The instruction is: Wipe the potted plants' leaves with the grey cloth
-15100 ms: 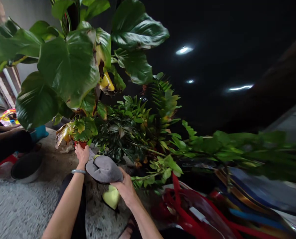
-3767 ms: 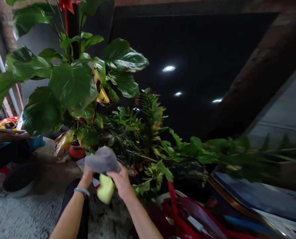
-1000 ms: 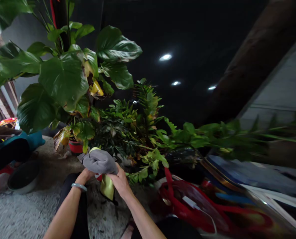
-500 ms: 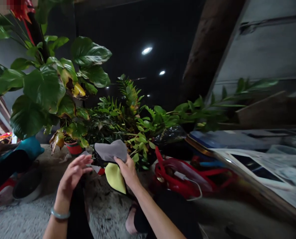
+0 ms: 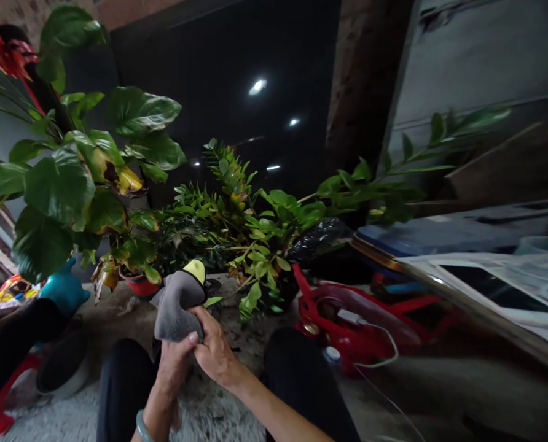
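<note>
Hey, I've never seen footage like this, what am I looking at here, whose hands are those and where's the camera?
The camera sits on a person's head, looking forward and down, so the two bare hands are their own. No machine is involved. The left hand and right hand together grip a grey cloth with a yellow side peeking out on top. Ahead stand potted plants, one in a red pot. A red bag lies on the floor to the right.

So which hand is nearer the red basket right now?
Right. The right hand grips the grey cloth on the side towards the red basket; the left hand holds the cloth farther away.
</note>
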Motion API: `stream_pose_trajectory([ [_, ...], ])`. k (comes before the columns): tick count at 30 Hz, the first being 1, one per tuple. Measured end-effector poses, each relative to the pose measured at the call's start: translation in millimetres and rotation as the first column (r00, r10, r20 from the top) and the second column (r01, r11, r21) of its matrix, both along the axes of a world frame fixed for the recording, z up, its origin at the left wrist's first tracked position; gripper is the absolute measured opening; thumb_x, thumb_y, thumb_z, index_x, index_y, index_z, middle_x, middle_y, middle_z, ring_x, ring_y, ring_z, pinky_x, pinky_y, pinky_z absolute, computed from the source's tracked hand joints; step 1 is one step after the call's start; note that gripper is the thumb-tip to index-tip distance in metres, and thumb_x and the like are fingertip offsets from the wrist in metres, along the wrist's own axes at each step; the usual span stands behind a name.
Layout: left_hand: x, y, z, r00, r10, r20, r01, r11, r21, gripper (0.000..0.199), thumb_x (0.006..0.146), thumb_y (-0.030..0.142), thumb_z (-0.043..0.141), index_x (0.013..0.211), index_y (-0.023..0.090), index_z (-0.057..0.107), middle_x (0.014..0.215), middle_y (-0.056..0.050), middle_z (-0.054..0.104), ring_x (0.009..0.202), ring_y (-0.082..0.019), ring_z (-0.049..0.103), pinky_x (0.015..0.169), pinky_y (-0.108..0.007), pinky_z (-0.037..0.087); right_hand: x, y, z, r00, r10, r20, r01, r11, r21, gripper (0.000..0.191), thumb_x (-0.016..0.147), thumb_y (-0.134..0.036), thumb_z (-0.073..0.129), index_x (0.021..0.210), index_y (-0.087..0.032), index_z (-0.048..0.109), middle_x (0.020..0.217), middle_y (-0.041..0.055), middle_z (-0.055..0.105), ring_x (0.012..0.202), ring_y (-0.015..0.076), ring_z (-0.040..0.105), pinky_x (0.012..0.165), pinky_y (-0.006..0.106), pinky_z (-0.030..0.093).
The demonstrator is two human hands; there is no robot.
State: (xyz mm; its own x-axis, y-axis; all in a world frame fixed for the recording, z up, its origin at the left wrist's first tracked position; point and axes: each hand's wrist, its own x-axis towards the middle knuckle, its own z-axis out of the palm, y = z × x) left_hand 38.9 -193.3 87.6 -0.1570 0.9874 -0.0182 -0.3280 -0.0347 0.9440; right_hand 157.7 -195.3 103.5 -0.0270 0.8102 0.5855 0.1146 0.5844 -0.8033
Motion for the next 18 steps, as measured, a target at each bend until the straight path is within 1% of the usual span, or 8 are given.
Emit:
stream_pose_trajectory([
  [2, 2.7, 3.2, -2.0, 0.997, 0.069, 0.024, -0.068, 0.997, -0.039, 0.074, 0.046, 0.043, 0.091, 0.113, 0.019, 0.070, 0.114, -0.011, 0.073, 0.121, -0.037, 0.062, 0.104, -0.044, 0.050, 6.4, -0.9, 9.3, 0.990, 0.133, -0.037, -0.136, 0.984, -0.111, 0.049, 0.064, -0.011, 0.053, 0.108, -0.022, 0.072, 0.103, 0.0065, 0.075, 0.099, 0.0258, 0.069, 0.093, 0.039, 0.054],
  [4, 3.9, 6.1, -5.8, 0.995, 0.099, 0.027, -0.097, 0.992, -0.082, 0.071, 0.046, 0.040, 0.090, 0.112, 0.020, 0.070, 0.110, -0.010, 0.075, 0.114, -0.036, 0.066, 0.100, -0.044, 0.053, 16.0, 2.3, 15.7, 0.946, 0.306, -0.103, -0.322, 0.919, -0.229, 0.043, 0.067, -0.014, 0.058, 0.106, -0.022, 0.074, 0.097, 0.0036, 0.077, 0.096, 0.0244, 0.070, 0.092, 0.038, 0.054],
  [6, 1.7, 8.9, -10.3, 0.997, 0.071, 0.005, -0.070, 0.993, -0.096, 0.069, 0.046, 0.037, 0.090, 0.110, 0.021, 0.071, 0.105, -0.010, 0.076, 0.107, -0.035, 0.068, 0.096, -0.045, 0.055, 27.9, 13.4, 14.9, 0.909, 0.365, -0.200, -0.414, 0.848, -0.332, 0.027, 0.070, -0.021, 0.065, 0.094, -0.021, 0.076, 0.082, 0.0013, 0.076, 0.081, 0.0217, 0.070, 0.080, 0.034, 0.056],
  [7, -0.8, 10.2, -12.3, 0.998, 0.056, -0.013, -0.057, 0.994, -0.096, 0.069, 0.045, 0.035, 0.091, 0.110, 0.022, 0.071, 0.103, -0.010, 0.077, 0.106, -0.035, 0.069, 0.095, -0.044, 0.056, 34.1, 22.5, 11.6, 0.915, 0.315, -0.252, -0.393, 0.839, -0.376, 0.017, 0.071, -0.026, 0.067, 0.084, -0.020, 0.075, 0.073, 0.0005, 0.074, 0.071, 0.0198, 0.069, 0.072, 0.031, 0.056],
  [9, -8.3, 13.2, -14.4, 0.997, 0.055, -0.045, -0.059, 0.994, -0.093, 0.070, 0.043, 0.032, 0.092, 0.110, 0.024, 0.071, 0.103, -0.009, 0.077, 0.107, -0.035, 0.069, 0.095, -0.044, 0.056, 45.6, 47.1, 1.5, 0.934, 0.078, -0.348, -0.243, 0.852, -0.463, 0.015, 0.072, -0.033, 0.069, 0.071, -0.019, 0.071, 0.063, 0.0000, 0.069, 0.058, 0.0169, 0.064, 0.056, 0.027, 0.050],
  [12, -22.6, 17.2, -11.5, 0.994, 0.085, -0.074, -0.093, 0.990, -0.105, 0.078, 0.042, 0.034, 0.093, 0.116, 0.027, 0.069, 0.111, -0.008, 0.076, 0.112, -0.036, 0.069, 0.094, -0.043, 0.058, 57.5, 92.6, -14.0, 0.837, -0.266, -0.478, -0.097, 0.788, -0.609, 0.027, 0.065, -0.038, 0.077, 0.082, -0.018, 0.070, 0.070, 0.0026, 0.072, 0.061, 0.0184, 0.067, 0.048, 0.023, 0.046],
  [15, -32.5, 17.5, -2.3, 0.994, 0.075, -0.086, -0.085, 0.988, -0.129, 0.083, 0.043, 0.033, 0.092, 0.122, 0.028, 0.068, 0.108, -0.007, 0.077, 0.104, -0.035, 0.071, 0.087, -0.043, 0.060, 62.4, 134.7, -22.1, 0.741, -0.358, -0.568, -0.176, 0.713, -0.679, 0.042, 0.064, -0.042, 0.081, 0.096, -0.019, 0.067, 0.082, 0.0067, 0.073, 0.067, 0.0209, 0.071, 0.047, 0.026, 0.051],
  [18, -30.6, 12.8, 9.2, 0.993, 0.106, -0.055, -0.112, 0.985, -0.132, 0.076, 0.043, 0.026, 0.090, 0.116, 0.023, 0.072, 0.095, -0.006, 0.078, 0.096, -0.035, 0.073, 0.085, -0.043, 0.061, 63.7, 164.3, -25.8, 0.686, -0.382, -0.619, -0.223, 0.700, -0.679, 0.045, 0.071, -0.045, 0.081, 0.104, -0.022, 0.062, 0.089, 0.0082, 0.072, 0.069, 0.0205, 0.073, 0.048, 0.026, 0.054],
])
